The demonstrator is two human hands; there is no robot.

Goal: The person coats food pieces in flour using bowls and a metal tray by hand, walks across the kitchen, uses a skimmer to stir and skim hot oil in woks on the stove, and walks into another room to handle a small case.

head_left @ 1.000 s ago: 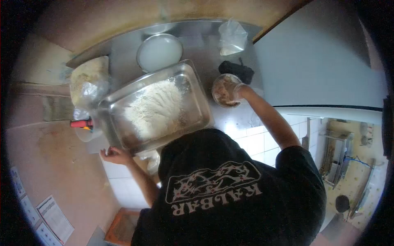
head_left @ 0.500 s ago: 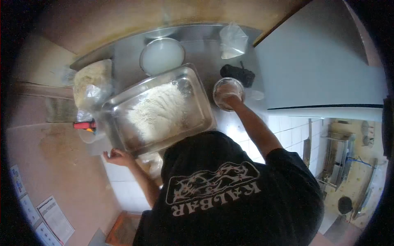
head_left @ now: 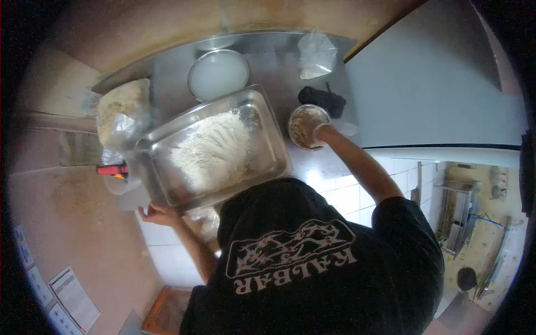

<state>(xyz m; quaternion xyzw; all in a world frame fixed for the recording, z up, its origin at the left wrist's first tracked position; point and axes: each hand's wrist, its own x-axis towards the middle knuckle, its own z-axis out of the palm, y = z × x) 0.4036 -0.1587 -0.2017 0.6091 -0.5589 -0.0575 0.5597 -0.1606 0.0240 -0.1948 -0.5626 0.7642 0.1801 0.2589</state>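
My right hand (head_left: pixel 320 134) is at the right rim of a round bowl (head_left: pixel 305 120) that holds something brownish and floury. Its fingers are too hard to make out against the contents. My left hand (head_left: pixel 158 214) hovers beside the near left corner of a large metal tray (head_left: pixel 268 120), fingers loosely curled and apart, holding nothing. A spread heap of white flour (head_left: pixel 215 148) covers the middle of that tray.
Behind the tray stands a round whitish container (head_left: pixel 219 75). A clear bag (head_left: pixel 316 56) and a black bundle (head_left: pixel 322 101) sit beyond the bowl. On the left are a filled plastic bag (head_left: pixel 124 111) and a red-handled item (head_left: pixel 112 169). A large pale cabinet (head_left: pixel 435 84) borders the right.
My right hand has drawn from the middle of the bowl toward its right rim, uncovering more of the contents. My left hand stays by the tray corner with little movement.
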